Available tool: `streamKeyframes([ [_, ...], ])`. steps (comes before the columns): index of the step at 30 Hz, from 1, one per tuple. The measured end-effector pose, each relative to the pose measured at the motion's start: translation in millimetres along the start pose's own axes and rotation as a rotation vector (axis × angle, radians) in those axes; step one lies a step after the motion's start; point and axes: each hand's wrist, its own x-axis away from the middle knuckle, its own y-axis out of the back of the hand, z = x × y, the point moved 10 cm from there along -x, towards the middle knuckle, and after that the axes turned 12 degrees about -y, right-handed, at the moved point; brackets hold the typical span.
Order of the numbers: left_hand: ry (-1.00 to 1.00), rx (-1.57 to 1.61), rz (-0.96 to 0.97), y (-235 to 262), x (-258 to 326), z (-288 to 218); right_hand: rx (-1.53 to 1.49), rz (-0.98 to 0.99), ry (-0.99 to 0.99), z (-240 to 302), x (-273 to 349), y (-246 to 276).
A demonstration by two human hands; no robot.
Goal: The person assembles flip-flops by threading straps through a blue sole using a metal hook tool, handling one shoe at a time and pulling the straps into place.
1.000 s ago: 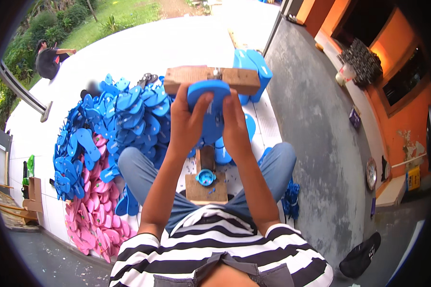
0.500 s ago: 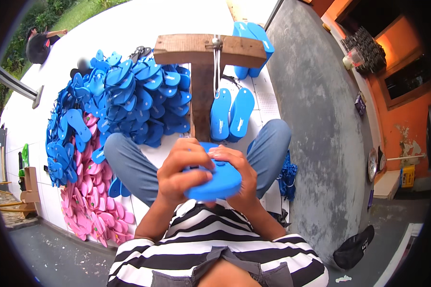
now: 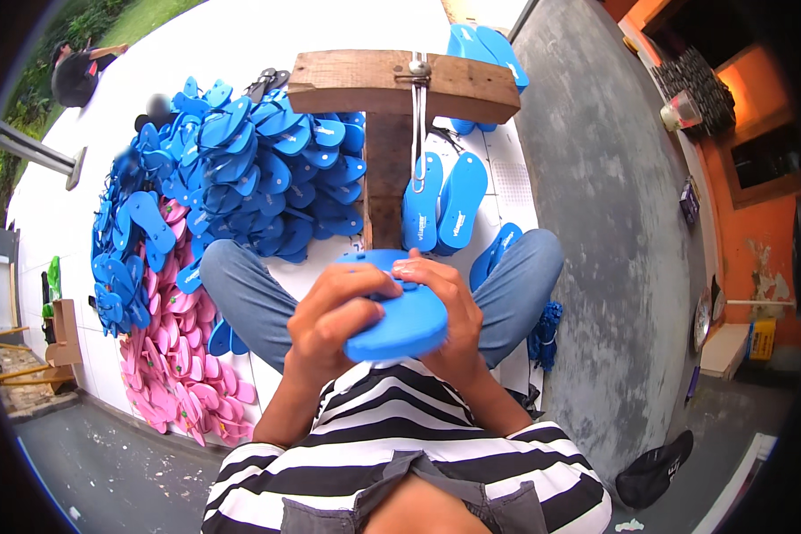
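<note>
Between my legs, a blue flip-flop sole (image 3: 402,331) is held in both hands, its rounded end toward me. My left hand (image 3: 336,316) is closed round its left side, fingers bent over the top. My right hand (image 3: 443,303) grips the right side, with fingers pressed near small dark spots on the upper face. Any strap on this sole is hidden by my fingers. Just beyond rises a T-shaped wooden stand (image 3: 387,169), with a long looped metal tool (image 3: 418,125) hanging from its crossbar. Stacked blue soles (image 3: 461,205) lie to the right of its post.
A large heap of blue flip-flops (image 3: 267,160) spreads at left, beside a pile of pink flip-flops (image 3: 182,356). More blue soles (image 3: 498,53) stand behind the crossbar. A bundle of blue straps (image 3: 546,336) lies by my right knee. A person (image 3: 76,76) is at the far left.
My view has shifted slightly, bringing soles beside my right knee into sight. Both hands keep hold of the blue sole, which has tilted a little.
</note>
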Motion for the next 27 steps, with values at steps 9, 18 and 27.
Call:
streamKeyframes([
  [9, 0.755, -0.103, 0.468, -19, 64, 81, 0.286, 0.313, -0.166, -94, 8, -23],
  [18, 1.411, 0.471, -0.345, 8, 219, 143, 0.915, -0.018, -1.556, -397, 121, 118],
  [27, 1.67, 1.153, -0.358, -109, 262, 107, 0.745, -0.407, -1.695, -497, 221, 92],
])
